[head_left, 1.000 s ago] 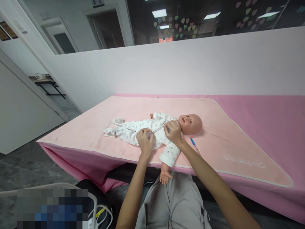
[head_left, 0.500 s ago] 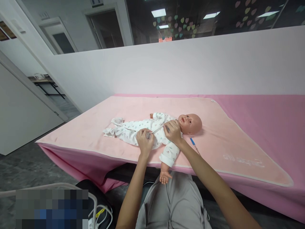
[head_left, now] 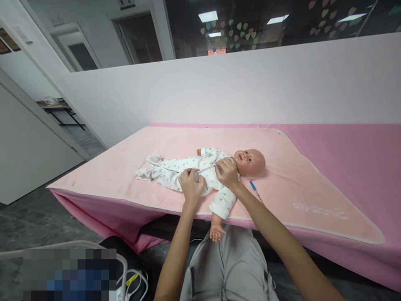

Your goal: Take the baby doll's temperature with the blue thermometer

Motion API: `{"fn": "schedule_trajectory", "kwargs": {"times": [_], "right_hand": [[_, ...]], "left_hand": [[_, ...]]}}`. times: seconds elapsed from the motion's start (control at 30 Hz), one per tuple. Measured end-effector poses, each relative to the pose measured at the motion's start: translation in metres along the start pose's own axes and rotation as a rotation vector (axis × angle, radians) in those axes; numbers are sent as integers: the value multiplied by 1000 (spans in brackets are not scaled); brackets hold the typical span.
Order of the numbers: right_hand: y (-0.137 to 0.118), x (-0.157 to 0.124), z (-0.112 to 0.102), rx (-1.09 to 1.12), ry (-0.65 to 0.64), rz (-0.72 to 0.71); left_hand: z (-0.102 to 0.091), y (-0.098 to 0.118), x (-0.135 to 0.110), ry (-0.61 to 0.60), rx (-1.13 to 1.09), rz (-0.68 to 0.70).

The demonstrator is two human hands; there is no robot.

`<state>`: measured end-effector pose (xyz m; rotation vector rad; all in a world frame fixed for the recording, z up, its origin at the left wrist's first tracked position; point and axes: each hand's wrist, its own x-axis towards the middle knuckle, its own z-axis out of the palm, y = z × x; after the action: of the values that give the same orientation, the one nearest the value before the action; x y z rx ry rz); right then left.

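A baby doll (head_left: 249,162) lies on its back, its head to the right and its feet to the left. It wears a white patterned onesie (head_left: 171,167). My left hand (head_left: 191,184) is closed in a pinch on the front of the onesie near the waist. My right hand (head_left: 227,171) pinches the cloth at the chest, close to the doll's chin. A thin white edge or tie runs straight between my two hands; which of these it is I cannot tell. The doll's near arm (head_left: 216,228) hangs over the front edge, palm showing.
A thermometer-like stick with a blue cap (head_left: 253,186) lies by my right forearm. Under the doll is a peach mat (head_left: 313,184) on a pink cloth (head_left: 360,154). A white partition (head_left: 250,88) stands behind. White cables (head_left: 138,284) sit at the lower left.
My left hand has turned slightly, its thumb shifting a little to the right. My right hand and the doll stay in place.
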<state>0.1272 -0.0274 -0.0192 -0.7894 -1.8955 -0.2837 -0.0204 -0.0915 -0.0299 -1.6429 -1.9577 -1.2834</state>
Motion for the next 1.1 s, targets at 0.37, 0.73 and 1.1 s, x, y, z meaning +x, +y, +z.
{"fn": "schedule_trajectory", "kwargs": {"times": [0.37,0.73,1.1], "right_hand": [[1,-2,-2,44,0,-6],[-1,0,-4,65,49,-24],[-2,5,-8,50,110,-25]], "left_hand": [[-2,-3,0,-6,-100,-10],[-2,-1,1,6,-154,-44],[-6,15,-7,180,-170,27]]}}
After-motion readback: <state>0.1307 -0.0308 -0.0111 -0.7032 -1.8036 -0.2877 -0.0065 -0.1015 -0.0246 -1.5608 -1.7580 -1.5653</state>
